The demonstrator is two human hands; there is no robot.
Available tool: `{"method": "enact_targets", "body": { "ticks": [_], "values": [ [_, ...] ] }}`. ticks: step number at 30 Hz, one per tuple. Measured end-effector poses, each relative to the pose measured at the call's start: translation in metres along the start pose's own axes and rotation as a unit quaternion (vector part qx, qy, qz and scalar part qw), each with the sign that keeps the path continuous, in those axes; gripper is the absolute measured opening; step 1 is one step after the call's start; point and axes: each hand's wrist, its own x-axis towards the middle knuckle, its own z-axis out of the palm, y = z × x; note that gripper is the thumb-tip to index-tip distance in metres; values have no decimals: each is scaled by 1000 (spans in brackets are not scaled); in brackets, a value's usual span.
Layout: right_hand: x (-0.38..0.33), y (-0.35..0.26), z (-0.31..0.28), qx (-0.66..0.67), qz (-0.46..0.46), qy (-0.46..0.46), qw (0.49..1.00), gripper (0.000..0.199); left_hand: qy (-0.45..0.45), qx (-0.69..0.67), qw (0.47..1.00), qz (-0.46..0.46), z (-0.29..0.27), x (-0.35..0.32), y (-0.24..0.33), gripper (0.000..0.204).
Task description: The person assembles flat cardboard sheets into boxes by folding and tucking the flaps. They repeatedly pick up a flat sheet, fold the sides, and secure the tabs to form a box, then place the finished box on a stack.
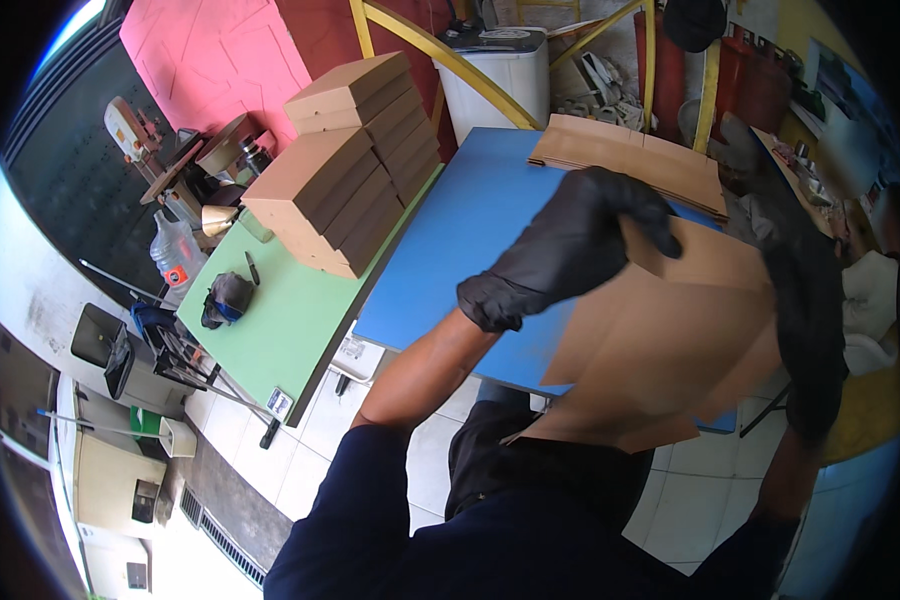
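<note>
Gripping a flat cardboard blank (660,340) in midair, the gloved left hand (570,250) and right hand (805,320) risk creasing it off its fold lines above the blue table (460,250).

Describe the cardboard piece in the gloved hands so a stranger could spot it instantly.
Start at the blue table. Above its near edge, the left hand and right hand, both in black gloves, hold a flat brown cardboard sheet. Unlike the flat stack at the far edge, it is lifted.

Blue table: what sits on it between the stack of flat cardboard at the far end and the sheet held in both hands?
Nothing: the head view shows bare blue table between the flat cardboard stack and the cardboard sheet gripped by the left hand and right hand.
</note>
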Motion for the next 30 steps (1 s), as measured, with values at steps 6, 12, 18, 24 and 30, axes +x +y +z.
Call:
{"method": "enact_targets", "body": {
  "ticks": [6, 12, 18, 24, 30],
  "values": [
    [51, -28, -8, 93, 87, -237, 963, 28, -35, -134, 990, -37, -22, 12, 48, 41],
    [36, -47, 11, 61, -68, -82, 992, 21, -124, 51, 969, -207, -41, 21, 86, 25],
    [32, -56, 24, 71, -138, 16, 988, 16, -180, 347, 916, -94, -34, 22, 97, 14],
    [26, -41, 28, 110, -126, -51, 985, 14, -154, 271, 930, -192, -35, 16, 90, 11],
    [14, -51, 41, 84, -108, -57, 989, 11, -234, 331, 911, -75, -34, 19, 88, 8]
  ]
}}
